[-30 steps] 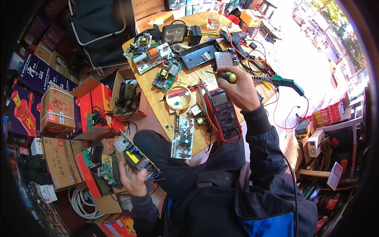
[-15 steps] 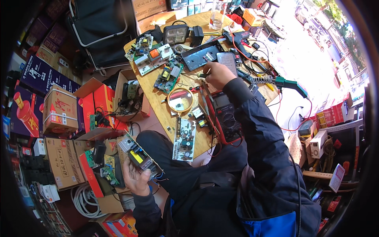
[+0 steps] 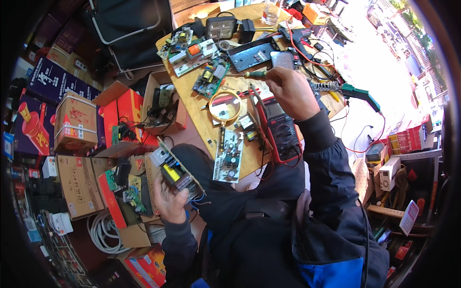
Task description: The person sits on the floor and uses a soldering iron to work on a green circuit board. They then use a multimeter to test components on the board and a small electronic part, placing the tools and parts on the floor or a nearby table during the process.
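Note:
In my left hand (image 3: 171, 199), low over my left thigh, is a power supply circuit board (image 3: 175, 172) with a yellow-wrapped transformer, held tilted by its edge between thumb and fingers. Blue wires hang from its lower end. My right hand (image 3: 293, 93) is closed round the green handle of a screwdriver (image 3: 257, 74), whose thin shaft points left over the table. Below that hand lies a red-edged multimeter (image 3: 283, 132) with its probes. A round gold-rimmed magnifying glass (image 3: 225, 106) rests on the table, above a pale circuit board (image 3: 228, 158).
The wooden table (image 3: 189, 93) carries more circuit boards (image 3: 211, 77), a black casing (image 3: 254, 54) and a glass (image 3: 270, 14). A green-handled soldering iron (image 3: 360, 93) sits in its coiled holder at the right. Opened cardboard boxes (image 3: 165, 101) with parts stand at the left.
My right hand has lifted the screwdriver off the table and moved slightly right. The left hand still holds the board, turned a little. The whole view has shifted slightly.

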`<act>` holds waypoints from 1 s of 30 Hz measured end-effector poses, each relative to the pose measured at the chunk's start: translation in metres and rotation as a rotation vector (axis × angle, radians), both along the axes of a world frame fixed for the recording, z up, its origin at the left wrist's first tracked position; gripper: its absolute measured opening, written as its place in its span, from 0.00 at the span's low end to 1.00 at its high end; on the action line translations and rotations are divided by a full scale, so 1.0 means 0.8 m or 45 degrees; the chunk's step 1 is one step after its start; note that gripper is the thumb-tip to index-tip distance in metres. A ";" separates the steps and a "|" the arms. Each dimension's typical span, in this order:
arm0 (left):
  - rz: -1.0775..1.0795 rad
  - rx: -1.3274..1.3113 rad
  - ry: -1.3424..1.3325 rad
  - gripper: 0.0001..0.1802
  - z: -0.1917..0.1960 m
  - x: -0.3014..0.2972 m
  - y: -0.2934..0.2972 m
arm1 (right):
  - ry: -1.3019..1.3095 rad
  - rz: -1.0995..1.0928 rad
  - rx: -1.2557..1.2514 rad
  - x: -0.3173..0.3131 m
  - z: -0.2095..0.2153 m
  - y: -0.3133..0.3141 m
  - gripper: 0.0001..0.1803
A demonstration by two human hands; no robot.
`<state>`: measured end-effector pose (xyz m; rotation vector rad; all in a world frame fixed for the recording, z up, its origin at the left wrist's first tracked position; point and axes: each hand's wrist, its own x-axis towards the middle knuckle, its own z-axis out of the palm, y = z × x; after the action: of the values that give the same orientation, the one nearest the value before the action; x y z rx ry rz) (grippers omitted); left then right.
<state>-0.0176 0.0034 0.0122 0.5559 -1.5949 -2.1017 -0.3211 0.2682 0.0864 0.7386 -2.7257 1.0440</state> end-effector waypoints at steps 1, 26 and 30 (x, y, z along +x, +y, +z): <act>0.008 -0.005 -0.008 0.50 0.000 -0.002 0.002 | -0.044 -0.005 0.045 0.003 -0.001 -0.001 0.12; 0.019 -0.184 -0.205 0.43 0.006 -0.014 0.007 | -0.732 0.001 -0.779 0.180 0.035 0.023 0.24; 0.021 -0.235 -0.217 0.43 0.009 -0.014 0.011 | -0.821 0.054 -0.729 0.216 0.044 0.019 0.22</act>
<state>-0.0288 0.0120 0.0196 0.6959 -1.8489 -1.9123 -0.1485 0.2837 0.1214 0.4026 -2.6001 2.2580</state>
